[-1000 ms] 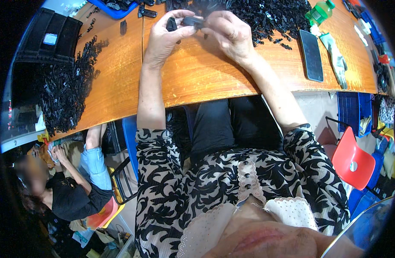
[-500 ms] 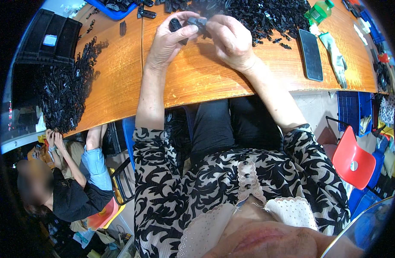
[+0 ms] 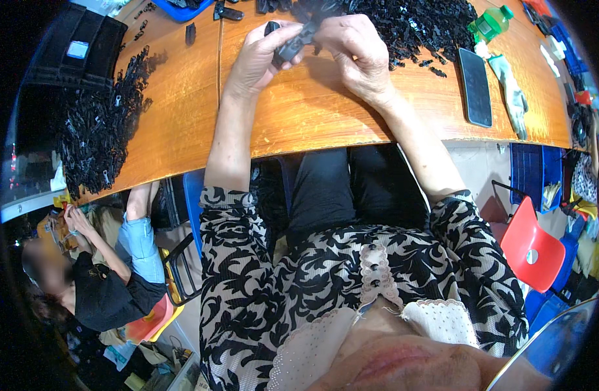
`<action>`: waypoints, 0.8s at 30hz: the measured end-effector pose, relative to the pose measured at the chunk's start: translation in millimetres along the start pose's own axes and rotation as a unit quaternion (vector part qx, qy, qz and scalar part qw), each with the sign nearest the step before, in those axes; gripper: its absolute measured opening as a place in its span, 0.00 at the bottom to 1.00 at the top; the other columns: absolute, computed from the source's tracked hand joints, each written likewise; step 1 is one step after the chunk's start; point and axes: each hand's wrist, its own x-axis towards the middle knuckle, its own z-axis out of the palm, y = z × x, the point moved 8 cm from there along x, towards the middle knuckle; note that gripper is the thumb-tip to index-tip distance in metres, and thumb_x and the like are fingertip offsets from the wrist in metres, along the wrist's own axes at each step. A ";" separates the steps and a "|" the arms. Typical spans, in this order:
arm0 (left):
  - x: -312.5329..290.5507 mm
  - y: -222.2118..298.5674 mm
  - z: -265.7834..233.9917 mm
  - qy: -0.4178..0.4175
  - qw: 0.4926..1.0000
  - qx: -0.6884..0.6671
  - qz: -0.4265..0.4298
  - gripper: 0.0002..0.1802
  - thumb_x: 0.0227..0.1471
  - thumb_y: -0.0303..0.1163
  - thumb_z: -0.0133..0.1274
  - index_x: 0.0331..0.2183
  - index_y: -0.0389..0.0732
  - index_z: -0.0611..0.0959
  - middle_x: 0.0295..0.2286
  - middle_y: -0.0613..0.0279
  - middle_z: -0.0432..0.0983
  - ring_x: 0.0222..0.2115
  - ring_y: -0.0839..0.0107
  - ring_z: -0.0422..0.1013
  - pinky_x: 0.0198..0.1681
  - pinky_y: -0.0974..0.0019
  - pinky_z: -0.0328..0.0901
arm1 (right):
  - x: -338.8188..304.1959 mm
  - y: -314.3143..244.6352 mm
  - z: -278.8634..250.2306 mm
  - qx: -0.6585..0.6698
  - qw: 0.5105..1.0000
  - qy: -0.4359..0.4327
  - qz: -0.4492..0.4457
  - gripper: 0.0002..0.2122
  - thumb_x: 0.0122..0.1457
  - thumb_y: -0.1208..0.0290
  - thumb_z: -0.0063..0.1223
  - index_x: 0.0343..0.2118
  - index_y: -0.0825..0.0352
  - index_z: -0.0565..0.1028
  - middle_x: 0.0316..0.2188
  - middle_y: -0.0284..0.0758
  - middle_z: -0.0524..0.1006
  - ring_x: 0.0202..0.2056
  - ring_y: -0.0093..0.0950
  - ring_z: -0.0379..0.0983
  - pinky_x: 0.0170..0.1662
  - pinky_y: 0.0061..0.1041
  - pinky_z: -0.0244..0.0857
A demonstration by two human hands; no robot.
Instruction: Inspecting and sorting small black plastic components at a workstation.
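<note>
Above the far middle of the wooden table (image 3: pixel 299 124), my left hand (image 3: pixel 257 62) is closed round a small black plastic part (image 3: pixel 290 49), pinched between thumb and fingers. Close beside it, my right hand (image 3: pixel 355 52) has its fingers bent together at the far end of that part. Whatever lies between the right fingertips is too small and blurred to name. Just beyond both hands spreads a large heap of small black plastic parts (image 3: pixel 417 29).
Right of my hands lie a dark phone (image 3: pixel 474 88), a work glove (image 3: pixel 508 94) and a green bottle (image 3: pixel 492 25). Another heap of black parts (image 3: pixel 104 127) and black bins (image 3: pixel 71 49) occupy the left side. A person (image 3: pixel 104 280) sits lower left; a red chair (image 3: pixel 533 244) stands right.
The black part in my left hand has tilted, and the left fingers have shifted round it. My right hand has turned slightly. The whole view has shifted a little.
</note>
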 end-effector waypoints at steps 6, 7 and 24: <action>-0.9 -4.5 5.8 -0.025 0.998 0.047 -0.021 0.11 0.57 0.37 0.57 0.31 0.39 0.82 0.20 0.68 0.73 0.15 0.82 0.64 0.14 0.79 0.51 | -2.7 -5.5 8.6 -0.047 0.994 -0.053 -0.081 0.15 0.38 0.81 0.59 0.32 0.61 0.80 0.36 0.31 0.80 0.37 0.32 0.75 0.39 0.29 0.72; -1.8 -5.2 3.5 -0.023 0.998 0.046 -0.022 0.11 0.57 0.37 0.57 0.31 0.39 0.82 0.20 0.68 0.73 0.15 0.82 0.64 0.14 0.79 0.51 | -3.1 -7.4 7.8 -0.046 0.994 -0.053 -0.080 0.15 0.38 0.81 0.59 0.32 0.61 0.80 0.36 0.31 0.80 0.37 0.32 0.75 0.39 0.29 0.72; 2.0 7.6 -41.1 0.094 0.991 0.088 0.028 0.14 0.51 0.34 0.62 0.34 0.34 0.80 0.33 0.48 0.83 0.23 0.71 0.78 0.27 0.74 0.72 | -15.3 36.9 6.9 -0.157 0.984 -0.070 0.043 0.16 0.46 0.81 0.55 0.39 0.58 0.80 0.35 0.30 0.81 0.39 0.30 0.77 0.40 0.30 0.73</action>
